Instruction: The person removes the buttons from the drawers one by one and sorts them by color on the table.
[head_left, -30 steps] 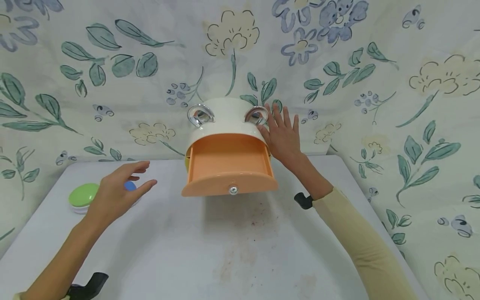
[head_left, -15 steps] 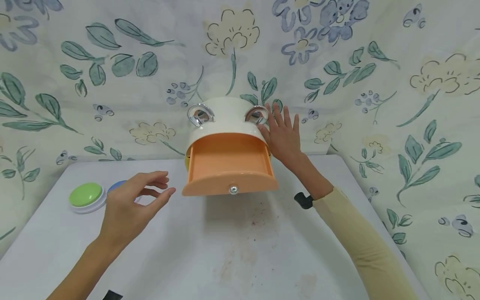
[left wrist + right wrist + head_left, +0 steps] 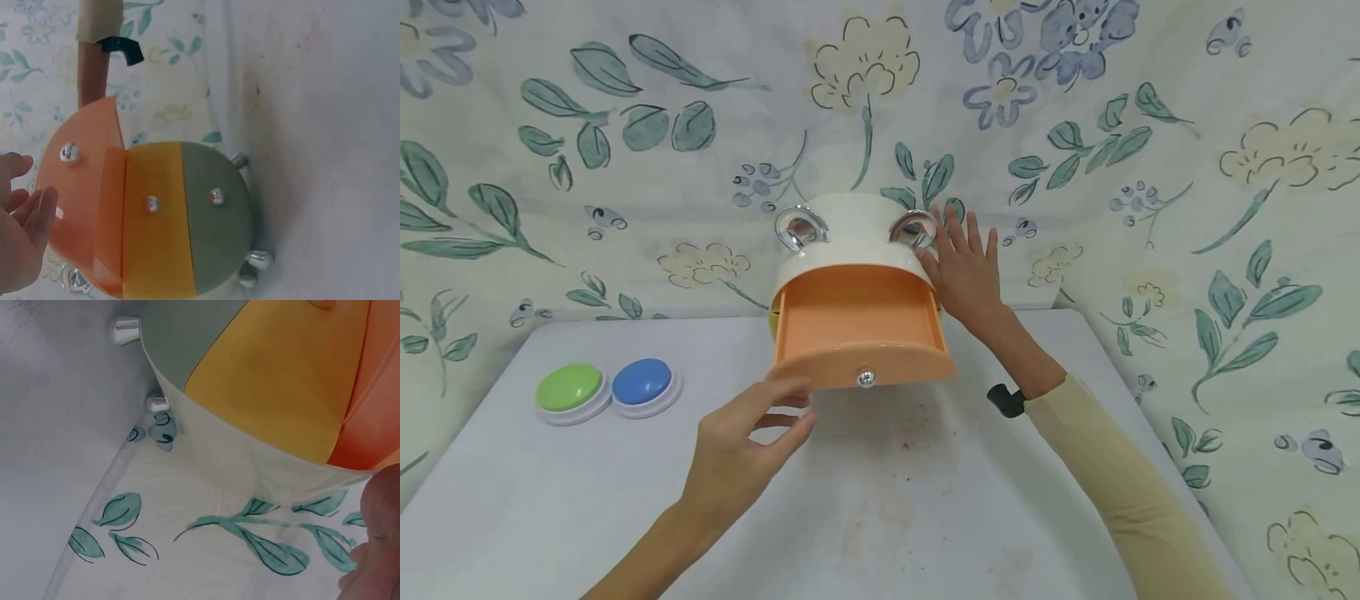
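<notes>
A small rounded cabinet (image 3: 853,212) with a cream shell and chrome rings on top stands at the back of the table. Its top orange drawer (image 3: 861,308) is pulled out, with nothing in it. Below that, the left wrist view shows a yellow drawer (image 3: 156,231) and a green drawer (image 3: 215,244), both closed. My left hand (image 3: 741,450) is near the orange drawer's front left corner, thumb and fingers apart and holding nothing. My right hand (image 3: 966,271) rests against the cabinet's upper right side with its fingers spread straight. A silver knob (image 3: 867,378) sits on the orange front.
On the table's left lie a green push button (image 3: 568,387) and a blue push button (image 3: 642,382), both with white bases. A floral cloth (image 3: 700,183) hangs right behind the table (image 3: 760,550). Small dark specks and brownish smudges mark the tabletop in front of the cabinet.
My left hand has moved right, from over the buttons to the orange drawer's left corner, uncovering the blue button. My right hand and the drawer have stayed put.
</notes>
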`<state>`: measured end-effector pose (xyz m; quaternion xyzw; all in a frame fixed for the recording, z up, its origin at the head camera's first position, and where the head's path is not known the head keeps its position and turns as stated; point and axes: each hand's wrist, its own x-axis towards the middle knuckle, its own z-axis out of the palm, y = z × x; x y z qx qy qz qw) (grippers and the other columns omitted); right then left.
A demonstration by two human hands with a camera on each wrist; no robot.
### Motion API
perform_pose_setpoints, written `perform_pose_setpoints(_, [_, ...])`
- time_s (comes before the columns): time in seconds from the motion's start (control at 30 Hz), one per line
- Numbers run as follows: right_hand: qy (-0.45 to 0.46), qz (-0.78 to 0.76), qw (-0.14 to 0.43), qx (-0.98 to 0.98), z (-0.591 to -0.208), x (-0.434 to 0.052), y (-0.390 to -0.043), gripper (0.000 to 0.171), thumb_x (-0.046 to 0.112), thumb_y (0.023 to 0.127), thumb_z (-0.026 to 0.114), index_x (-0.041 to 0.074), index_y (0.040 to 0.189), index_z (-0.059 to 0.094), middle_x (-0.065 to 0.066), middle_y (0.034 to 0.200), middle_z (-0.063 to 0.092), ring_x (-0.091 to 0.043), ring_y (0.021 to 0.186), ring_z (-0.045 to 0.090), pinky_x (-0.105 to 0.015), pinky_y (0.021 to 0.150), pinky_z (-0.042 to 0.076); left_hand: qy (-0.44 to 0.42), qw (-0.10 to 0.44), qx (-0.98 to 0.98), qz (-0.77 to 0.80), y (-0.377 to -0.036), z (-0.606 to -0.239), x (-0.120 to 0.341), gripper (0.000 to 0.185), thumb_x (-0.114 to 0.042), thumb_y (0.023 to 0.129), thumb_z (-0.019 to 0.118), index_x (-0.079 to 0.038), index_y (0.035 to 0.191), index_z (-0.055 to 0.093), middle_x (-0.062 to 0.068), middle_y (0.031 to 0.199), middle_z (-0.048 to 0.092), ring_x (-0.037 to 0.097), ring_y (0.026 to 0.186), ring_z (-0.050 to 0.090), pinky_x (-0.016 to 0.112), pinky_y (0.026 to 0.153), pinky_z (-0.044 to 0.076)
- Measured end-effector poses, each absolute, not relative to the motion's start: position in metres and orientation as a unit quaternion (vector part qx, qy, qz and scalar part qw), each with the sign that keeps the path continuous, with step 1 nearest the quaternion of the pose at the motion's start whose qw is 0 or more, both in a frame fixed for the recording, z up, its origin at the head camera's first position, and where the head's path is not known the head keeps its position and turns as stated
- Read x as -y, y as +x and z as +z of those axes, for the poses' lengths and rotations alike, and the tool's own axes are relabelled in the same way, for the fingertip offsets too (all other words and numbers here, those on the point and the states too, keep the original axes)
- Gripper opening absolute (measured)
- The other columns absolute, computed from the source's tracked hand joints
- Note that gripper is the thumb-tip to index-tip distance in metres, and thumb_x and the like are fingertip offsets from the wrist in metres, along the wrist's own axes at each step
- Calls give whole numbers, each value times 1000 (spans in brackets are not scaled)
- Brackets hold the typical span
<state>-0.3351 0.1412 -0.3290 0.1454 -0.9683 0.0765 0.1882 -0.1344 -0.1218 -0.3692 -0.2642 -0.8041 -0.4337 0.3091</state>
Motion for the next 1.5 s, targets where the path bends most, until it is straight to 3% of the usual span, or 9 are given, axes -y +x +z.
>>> perform_pose_setpoints(0.37, [144, 67, 184, 970, -328, -141, -334, 66, 43, 108, 38, 13, 161, 13, -14, 165, 13, -39, 150, 9, -60, 118, 3, -262, 302, 773, -492, -149, -384, 89, 42, 13, 73, 81, 2, 112, 70, 9, 101, 73, 20, 88, 72, 24, 76, 59])
perform_pose_setpoints(0.6, [143, 64, 187, 970, -329, -141, -334, 66, 43, 108, 37, 13, 161, 13, -14, 165, 12, -38, 150, 9, -61, 118, 3, -267, 310, 762, -502, -158, -385, 75, 35, 11, 75, 81, 4, 108, 72, 10, 101, 74, 21, 83, 73, 22, 77, 58])
perform_pose_setpoints(0.9, [144, 71, 189, 969, -330, -142, -335, 65, 43, 108, 37, 13, 161, 13, -14, 165, 12, -38, 150, 9, -61, 118, 2, -258, 360, 777, -447, -165, -384, 71, 31, 8, 74, 84, 0, 103, 75, 6, 96, 74, 17, 84, 72, 23, 76, 58])
perform_pose_setpoints(1.5, [140, 79, 176, 971, -329, -142, -334, 65, 44, 108, 35, 15, 161, 12, -12, 165, 10, -37, 150, 6, -60, 118, -1, -222, 355, 783, -460, -216, -374, 70, 22, -1, 81, 82, 2, 102, 76, 9, 97, 74, 20, 85, 73, 28, 76, 60])
